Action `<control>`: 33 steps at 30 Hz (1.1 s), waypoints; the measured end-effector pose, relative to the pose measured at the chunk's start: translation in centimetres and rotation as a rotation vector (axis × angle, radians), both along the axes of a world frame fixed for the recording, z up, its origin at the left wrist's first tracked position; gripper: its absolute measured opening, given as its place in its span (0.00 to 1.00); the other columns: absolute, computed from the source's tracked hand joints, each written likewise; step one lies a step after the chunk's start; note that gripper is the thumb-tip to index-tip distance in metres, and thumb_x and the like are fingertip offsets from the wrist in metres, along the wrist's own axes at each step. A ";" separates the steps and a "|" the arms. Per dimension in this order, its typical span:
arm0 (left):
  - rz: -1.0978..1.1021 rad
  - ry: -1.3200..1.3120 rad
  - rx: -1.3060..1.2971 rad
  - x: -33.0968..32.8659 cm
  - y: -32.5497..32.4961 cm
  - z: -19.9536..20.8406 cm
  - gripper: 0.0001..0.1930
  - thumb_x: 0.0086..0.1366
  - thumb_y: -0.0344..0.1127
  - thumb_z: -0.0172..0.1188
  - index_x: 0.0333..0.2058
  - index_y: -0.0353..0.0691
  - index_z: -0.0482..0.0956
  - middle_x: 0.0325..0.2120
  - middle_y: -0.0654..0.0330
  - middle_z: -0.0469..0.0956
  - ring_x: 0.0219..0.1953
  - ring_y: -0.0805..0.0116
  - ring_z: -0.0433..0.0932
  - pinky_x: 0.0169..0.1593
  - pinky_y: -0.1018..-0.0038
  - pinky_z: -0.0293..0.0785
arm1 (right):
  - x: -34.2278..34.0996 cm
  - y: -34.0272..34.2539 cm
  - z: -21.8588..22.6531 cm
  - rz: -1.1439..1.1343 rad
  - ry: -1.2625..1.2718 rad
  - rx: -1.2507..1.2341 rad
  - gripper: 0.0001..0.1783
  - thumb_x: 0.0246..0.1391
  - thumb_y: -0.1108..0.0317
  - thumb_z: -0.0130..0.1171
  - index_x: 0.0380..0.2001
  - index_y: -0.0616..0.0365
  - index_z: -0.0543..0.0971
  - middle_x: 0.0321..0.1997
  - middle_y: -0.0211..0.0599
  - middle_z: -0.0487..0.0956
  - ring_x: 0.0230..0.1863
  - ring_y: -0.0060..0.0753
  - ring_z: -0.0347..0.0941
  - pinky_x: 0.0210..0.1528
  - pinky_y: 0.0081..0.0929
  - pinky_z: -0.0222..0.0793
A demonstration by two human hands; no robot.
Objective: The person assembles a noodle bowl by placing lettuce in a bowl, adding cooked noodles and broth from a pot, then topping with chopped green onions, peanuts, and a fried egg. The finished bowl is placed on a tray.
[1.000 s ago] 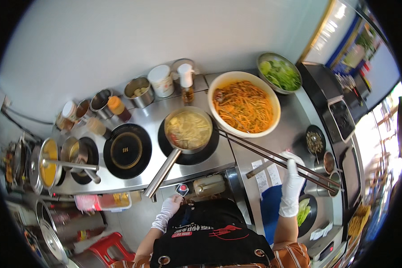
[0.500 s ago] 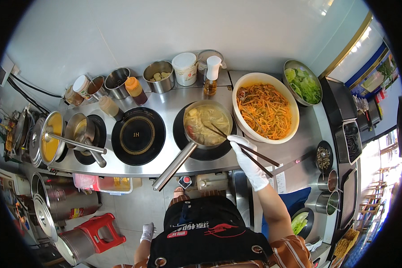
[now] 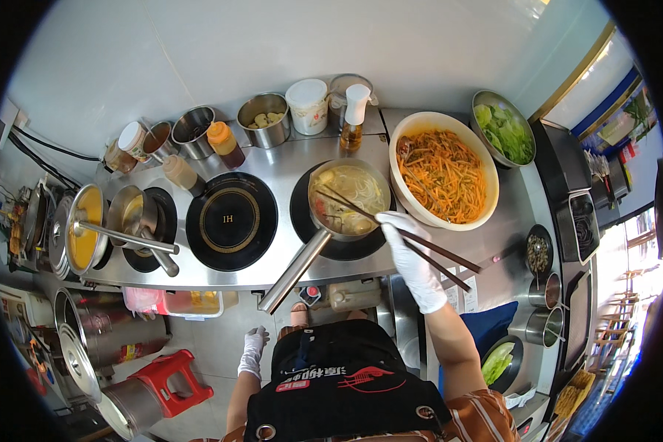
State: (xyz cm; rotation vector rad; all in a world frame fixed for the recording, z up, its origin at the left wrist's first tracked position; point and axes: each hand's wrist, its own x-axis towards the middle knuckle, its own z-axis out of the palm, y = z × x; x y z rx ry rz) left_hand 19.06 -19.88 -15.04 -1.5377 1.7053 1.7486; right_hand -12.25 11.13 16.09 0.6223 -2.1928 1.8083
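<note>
Gripping long dark chopsticks [image 3: 390, 225], the right hand [image 3: 412, 254] dips them into pale noodles [image 3: 350, 195]; left hand [image 3: 253, 352] hangs loosely open.

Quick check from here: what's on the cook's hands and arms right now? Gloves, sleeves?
Both hands wear thin white gloves ending at the wrist: the left hand and the right hand. The forearms above the gloves are bare, with no long sleeves. A short striped orange-and-white sleeve shows at the right upper arm. No watch or bands can be made out.

Bright, even daylight from the right, sharp focus, glare on steel, strong fisheye bending at the black rim.
</note>
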 end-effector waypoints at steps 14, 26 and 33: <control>0.018 -0.261 0.055 7.9 -1.3 -2.9 0.13 0.62 0.37 0.52 0.32 0.30 0.74 0.21 0.52 0.77 0.17 0.64 0.75 0.19 0.70 0.69 | -1.2 4.7 1.2 -0.080 -0.084 -0.031 0.06 0.56 0.79 0.55 0.36 0.65 0.80 0.38 0.40 0.81 0.42 0.31 0.76 0.48 0.26 0.70; -0.004 -0.094 0.024 1.7 -0.1 -0.8 0.16 0.62 0.40 0.55 0.40 0.31 0.75 0.28 0.53 0.81 0.23 0.65 0.78 0.26 0.71 0.71 | -2.6 3.9 -0.3 -0.040 0.001 0.020 0.06 0.53 0.81 0.58 0.34 0.64 0.79 0.36 0.36 0.80 0.39 0.26 0.76 0.44 0.21 0.71; -0.046 -0.134 0.007 1.4 0.8 -0.5 0.15 0.62 0.41 0.54 0.37 0.32 0.76 0.27 0.53 0.80 0.23 0.64 0.78 0.26 0.70 0.72 | -1.9 6.0 1.9 -0.166 -0.007 0.052 0.05 0.54 0.80 0.58 0.34 0.64 0.79 0.35 0.39 0.80 0.38 0.30 0.76 0.43 0.25 0.71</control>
